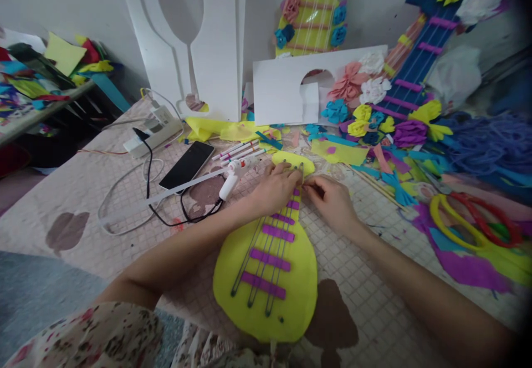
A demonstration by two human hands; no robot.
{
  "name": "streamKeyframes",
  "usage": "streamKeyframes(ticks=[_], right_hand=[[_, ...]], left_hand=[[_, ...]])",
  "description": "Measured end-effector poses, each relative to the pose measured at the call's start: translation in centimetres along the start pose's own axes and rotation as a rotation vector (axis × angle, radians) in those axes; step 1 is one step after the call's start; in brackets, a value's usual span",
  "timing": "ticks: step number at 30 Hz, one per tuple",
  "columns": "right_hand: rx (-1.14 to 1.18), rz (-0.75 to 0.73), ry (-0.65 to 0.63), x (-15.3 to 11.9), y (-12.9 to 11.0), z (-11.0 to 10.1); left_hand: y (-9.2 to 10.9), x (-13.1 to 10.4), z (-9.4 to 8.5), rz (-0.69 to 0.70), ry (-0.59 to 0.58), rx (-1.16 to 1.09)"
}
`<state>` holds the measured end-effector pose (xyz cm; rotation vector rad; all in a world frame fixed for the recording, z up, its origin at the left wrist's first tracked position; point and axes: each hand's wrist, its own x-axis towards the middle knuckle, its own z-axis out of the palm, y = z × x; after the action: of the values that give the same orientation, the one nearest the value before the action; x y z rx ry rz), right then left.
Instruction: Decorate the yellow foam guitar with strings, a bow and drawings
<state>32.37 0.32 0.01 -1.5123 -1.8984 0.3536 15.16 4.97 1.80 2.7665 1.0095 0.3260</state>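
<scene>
Part of the yellow lute-shaped piece's [300, 268] neck is covered by the left hand [279, 189], and whatever may be pinched by the right hand [331, 200] cannot be made out. The white board [220, 41] and the yellow instrument [311, 16] are cut off above, while the blue yarn [490, 141] is blurred.

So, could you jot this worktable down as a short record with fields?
Main piece: yellow pear-shaped cutout, flat purple strips, thin dark strings
Left hand: resting on its neck
Right hand: beside the neck, curled; any grip unclear
Left side: white glue gun, black rectangular phone
Right side: scissors with red and yellow handles
Behind: white boards with cut-out shapes
</scene>
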Motion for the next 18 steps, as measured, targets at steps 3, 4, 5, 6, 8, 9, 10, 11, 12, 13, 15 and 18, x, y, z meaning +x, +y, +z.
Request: streamKeyframes(ticks=[3,4,5,6,8,9,10,11,12,13,15,18], right_hand=[[0.014,0.017,0.000,-0.8,-0.7,0.0],[0.019,0.026,-0.007,-1.0,-0.9,0.0],[0.024,0.036,-0.016,-1.3,-1.2,0.0],[0.029,0.046,-0.024,-1.6,-1.4,0.0],[0.037,0.058,-0.037,-2.1,-1.9,0.0],[0.036,0.058,-0.042,-2.3,-2.1,0.0],[0.032,0.054,-0.048,-2.6,-2.3,0.0],[0.025,0.046,-0.055,-2.8,-2.5,0.0],[0.017,0.038,-0.060,-3.1,-2.7,0.0],[0.009,0.031,-0.067,-3.3,-2.9,0.0],[0.000,0.025,-0.074,-3.9,-3.3,0.1],[-0.001,0.031,-0.073,-4.8,-3.8,0.2]], left_hand=[[-0.1,-0.1,0.0,0.012,-0.003,-0.007],[-0.1,-0.2,-0.1,0.013,-0.007,-0.005],[-0.1,-0.3,-0.2,0.017,-0.009,-0.002],[-0.1,-0.3,-0.3,0.021,-0.012,0.002],[-0.1,-0.5,-0.4,0.033,-0.018,0.009],[-0.1,-0.6,-0.4,0.040,-0.025,0.014],[-0.1,-0.6,-0.4,0.047,-0.032,0.017],[-0.1,-0.7,-0.4,0.052,-0.037,0.022],[-0.1,-0.8,-0.4,0.056,-0.039,0.027],[0.0,-1.0,-0.5,0.063,-0.037,0.033],[0.3,-1.4,-0.8,0.079,-0.021,0.048],[1.0,-2.4,-1.6,0.124,-0.006,0.057]])
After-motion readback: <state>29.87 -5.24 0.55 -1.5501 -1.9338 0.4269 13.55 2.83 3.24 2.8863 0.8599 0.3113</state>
